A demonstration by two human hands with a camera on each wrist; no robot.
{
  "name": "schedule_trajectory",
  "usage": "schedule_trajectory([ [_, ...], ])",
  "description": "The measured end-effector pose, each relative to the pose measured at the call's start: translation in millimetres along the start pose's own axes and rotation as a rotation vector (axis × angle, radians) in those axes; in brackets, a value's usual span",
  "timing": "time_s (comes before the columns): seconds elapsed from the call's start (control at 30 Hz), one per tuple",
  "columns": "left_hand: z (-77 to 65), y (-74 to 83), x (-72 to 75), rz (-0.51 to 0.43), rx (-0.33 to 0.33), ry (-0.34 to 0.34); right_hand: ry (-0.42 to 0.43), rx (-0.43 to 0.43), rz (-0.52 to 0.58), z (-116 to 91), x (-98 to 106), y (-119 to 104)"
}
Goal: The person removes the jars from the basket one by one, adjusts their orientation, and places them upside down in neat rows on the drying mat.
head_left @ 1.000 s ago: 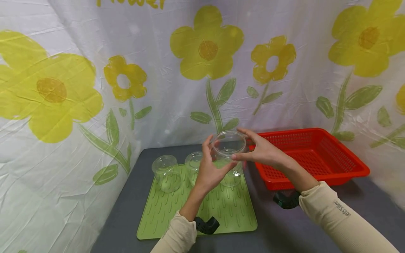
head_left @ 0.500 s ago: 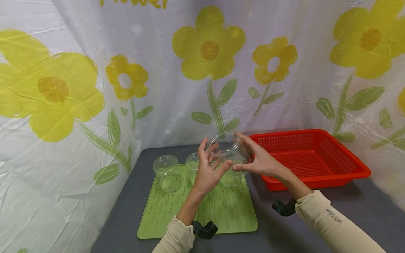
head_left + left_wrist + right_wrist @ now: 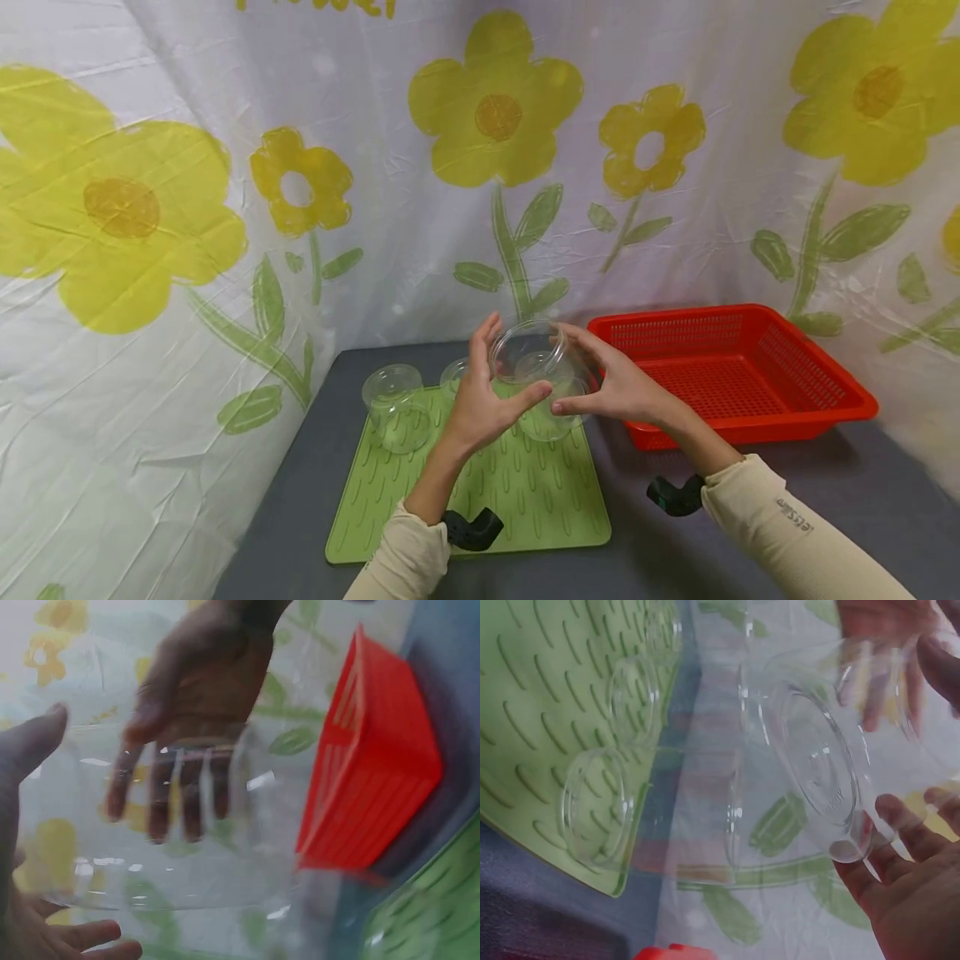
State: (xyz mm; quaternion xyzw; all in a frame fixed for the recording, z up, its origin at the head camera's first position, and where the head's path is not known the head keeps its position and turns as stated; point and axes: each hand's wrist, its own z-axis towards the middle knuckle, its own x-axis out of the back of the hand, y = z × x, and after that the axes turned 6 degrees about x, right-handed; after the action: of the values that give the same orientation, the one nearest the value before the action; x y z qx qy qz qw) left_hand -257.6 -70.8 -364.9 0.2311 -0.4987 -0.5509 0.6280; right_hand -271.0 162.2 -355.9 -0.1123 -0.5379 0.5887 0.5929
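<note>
A clear plastic jar is held in the air over the far part of a green mat, tilted with its round mouth to the left. My left hand holds it near the mouth, thumb in front and fingers behind. My right hand grips the lower end; the right wrist view shows its fingertips at the jar's base. Behind and below, three similar clear jars stand in a row on the mat: a left jar, a middle jar partly hidden by my left hand, and a right jar.
A red perforated plastic basket stands to the right of the mat on the dark grey table. Close behind the table hangs a white cloth printed with yellow flowers. Black camera mounts sit on both wrists.
From nearly upright, the held jar has tipped so its mouth points left. My right hand has shifted towards its base. The standing jars, mat and basket have stayed put.
</note>
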Motion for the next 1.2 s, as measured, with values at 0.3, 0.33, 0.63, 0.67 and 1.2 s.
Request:
schedule_trajectory([
  [0.3,5.9,19.9,19.8,0.425,-0.121,-0.142,-0.071,-0.005,-0.046,-5,-6,5],
  [0.33,5.9,20.5,19.8,0.436,-0.114,-0.161,-0.077,-0.006,-0.048,-6,-7,6],
  [0.63,8.3,20.6,17.2,0.475,-0.119,-0.215,-0.091,-0.010,-0.078,-10,-9,7],
  [0.67,8.5,20.4,17.3,0.475,-0.119,-0.219,-0.091,-0.018,-0.087,-11,-10,8],
  [1.2,0.0,3.4,21.1,0.309,-0.091,-0.159,-0.087,0.055,0.019,-15,-12,19],
])
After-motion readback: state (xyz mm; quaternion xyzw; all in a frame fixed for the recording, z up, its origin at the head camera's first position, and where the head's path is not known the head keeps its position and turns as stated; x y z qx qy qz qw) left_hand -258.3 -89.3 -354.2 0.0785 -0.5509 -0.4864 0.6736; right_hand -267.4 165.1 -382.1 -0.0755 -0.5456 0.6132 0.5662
